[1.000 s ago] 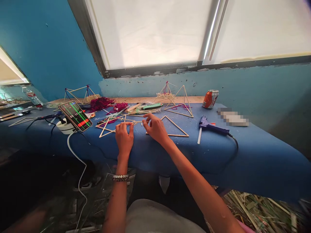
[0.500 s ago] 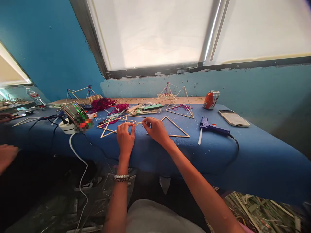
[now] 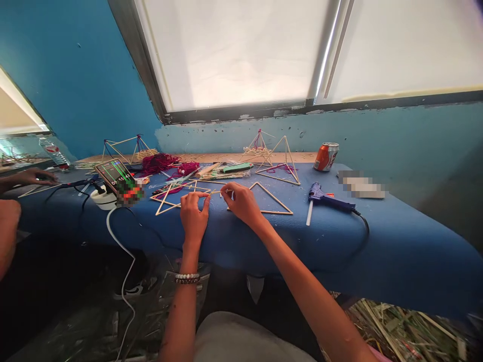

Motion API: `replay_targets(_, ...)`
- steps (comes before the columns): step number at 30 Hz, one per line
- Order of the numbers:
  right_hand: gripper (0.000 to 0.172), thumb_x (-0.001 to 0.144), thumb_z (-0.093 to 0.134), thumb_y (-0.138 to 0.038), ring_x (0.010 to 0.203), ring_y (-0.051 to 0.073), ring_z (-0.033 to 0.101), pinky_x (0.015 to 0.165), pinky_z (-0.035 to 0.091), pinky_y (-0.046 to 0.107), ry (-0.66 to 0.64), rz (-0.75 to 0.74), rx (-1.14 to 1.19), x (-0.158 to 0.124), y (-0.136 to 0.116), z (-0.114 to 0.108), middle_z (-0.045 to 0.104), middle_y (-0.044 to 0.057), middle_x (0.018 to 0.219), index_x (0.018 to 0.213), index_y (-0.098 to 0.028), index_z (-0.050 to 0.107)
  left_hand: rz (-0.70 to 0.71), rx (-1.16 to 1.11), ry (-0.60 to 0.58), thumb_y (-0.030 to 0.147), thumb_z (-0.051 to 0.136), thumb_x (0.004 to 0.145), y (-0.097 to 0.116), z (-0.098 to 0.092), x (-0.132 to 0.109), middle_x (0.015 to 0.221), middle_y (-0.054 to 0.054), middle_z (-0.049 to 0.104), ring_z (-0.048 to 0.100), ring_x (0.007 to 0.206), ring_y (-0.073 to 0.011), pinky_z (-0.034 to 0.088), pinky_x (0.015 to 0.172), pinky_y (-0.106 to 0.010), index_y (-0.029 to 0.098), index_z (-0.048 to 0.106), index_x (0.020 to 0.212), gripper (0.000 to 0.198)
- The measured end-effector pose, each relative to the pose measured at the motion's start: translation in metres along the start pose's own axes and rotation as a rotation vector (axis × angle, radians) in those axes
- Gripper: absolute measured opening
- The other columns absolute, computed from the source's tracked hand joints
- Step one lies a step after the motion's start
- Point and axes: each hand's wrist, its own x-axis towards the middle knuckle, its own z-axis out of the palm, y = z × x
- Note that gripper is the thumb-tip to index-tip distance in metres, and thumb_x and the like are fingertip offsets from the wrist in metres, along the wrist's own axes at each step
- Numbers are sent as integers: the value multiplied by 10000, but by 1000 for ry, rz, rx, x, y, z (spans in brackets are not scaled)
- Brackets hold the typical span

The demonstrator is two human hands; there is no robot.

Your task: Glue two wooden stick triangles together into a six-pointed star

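Observation:
My left hand (image 3: 193,213) and my right hand (image 3: 242,203) are close together above the front of the table, fingertips pinched. A thin pale stick (image 3: 215,192) spans the small gap between them; both hands grip it, and its ends are hidden by the fingers. Just behind my right hand lies a flat triangle of sticks (image 3: 272,197). Behind and left of my left hand are more joined sticks (image 3: 165,200) in triangular shapes. A blue glue gun (image 3: 329,198) with a white glue stick rests on its side to the right.
A drink can (image 3: 326,156) and a blurred flat object (image 3: 362,187) are at the right. Stick pyramids (image 3: 284,161), purple yarn (image 3: 160,162) and a green-handled cutter (image 3: 238,167) lie behind. A phone (image 3: 116,177) stands by a white power socket (image 3: 103,197); a co-worker's hand (image 3: 35,177) is far left.
My hands keep nearly the same pinch on the stick, with little movement. At the left, the co-worker's arm has moved forward, with a hand now over the table. The view has shifted slightly.

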Motion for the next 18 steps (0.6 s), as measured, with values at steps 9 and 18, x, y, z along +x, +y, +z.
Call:
replay_targets(9,160,984,643,-271,651,130,544,666,365,251,6,-3,-12,0,-1,-1,679,-3,770,860,-193,708,16,-3,26,350,645,961,-1,0,0,1011,-60,701,575,1043,-272,464,952,-396,212,701,976,150)
replay_targets(18,373,1004,621,-365,599,119,488,634,318,272,17,24,-61,1,0,-2,631,-2,703,685,-182,689,8,-13,35,355,641,963,0,0,0,1014,-70,703,583,1045,-278,459,961,-407,209,714,968,163)
